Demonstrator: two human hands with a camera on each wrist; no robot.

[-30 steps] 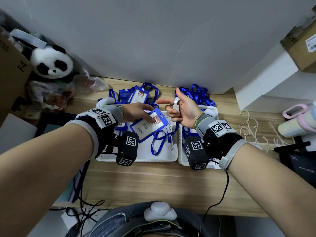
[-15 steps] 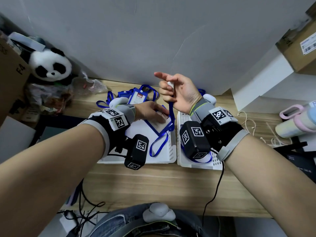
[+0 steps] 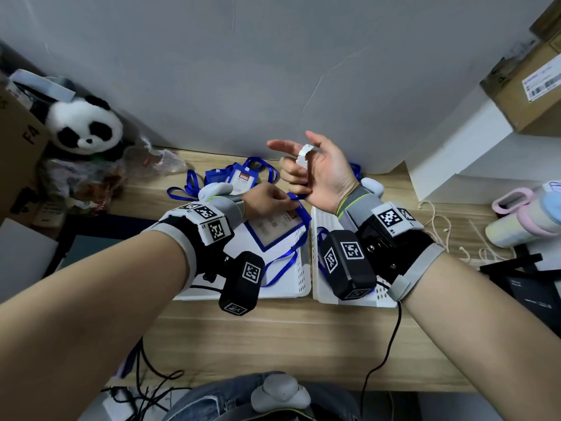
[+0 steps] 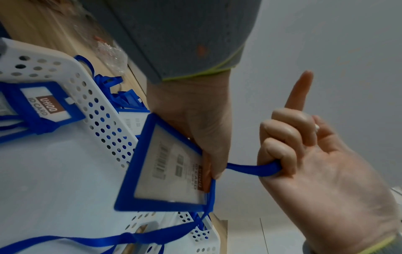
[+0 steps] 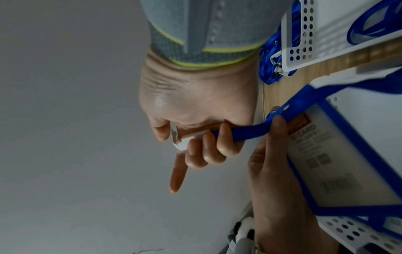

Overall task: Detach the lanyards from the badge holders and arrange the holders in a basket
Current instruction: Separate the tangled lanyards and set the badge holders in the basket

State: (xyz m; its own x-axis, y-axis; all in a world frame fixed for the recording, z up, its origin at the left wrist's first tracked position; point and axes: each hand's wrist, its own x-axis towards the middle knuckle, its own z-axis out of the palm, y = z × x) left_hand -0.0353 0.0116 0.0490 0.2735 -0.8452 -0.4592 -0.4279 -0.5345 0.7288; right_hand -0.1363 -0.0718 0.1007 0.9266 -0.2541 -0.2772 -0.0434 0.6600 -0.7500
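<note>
My left hand [image 3: 273, 200] pinches the top edge of a blue badge holder [image 3: 274, 230] held tilted over the left white basket [image 3: 299, 287]. The left wrist view shows the thumb pressed on the blue badge holder [image 4: 167, 165] beside its slot. My right hand [image 3: 303, 177] is raised just behind it, index finger straight, the other fingers curled round the blue lanyard [image 4: 250, 169]. A white clip [image 3: 303, 154] sticks out by the thumb. The strap runs taut from that fist to the holder's top; its loop [image 3: 282, 265] hangs into the basket. Whether it is still fastened is hidden.
A second white basket [image 3: 317, 287] stands to the right with blue lanyards in it. More badge holders with lanyards [image 3: 243, 177] lie behind the left basket. A plush panda [image 3: 85, 129] sits at the back left; a pink cup [image 3: 525, 214] and white cords [image 3: 440, 226] lie right.
My right hand has risen and pulled the lanyard taut away from the holder. My left hand has kept the holder and shifted it back over the left basket.
</note>
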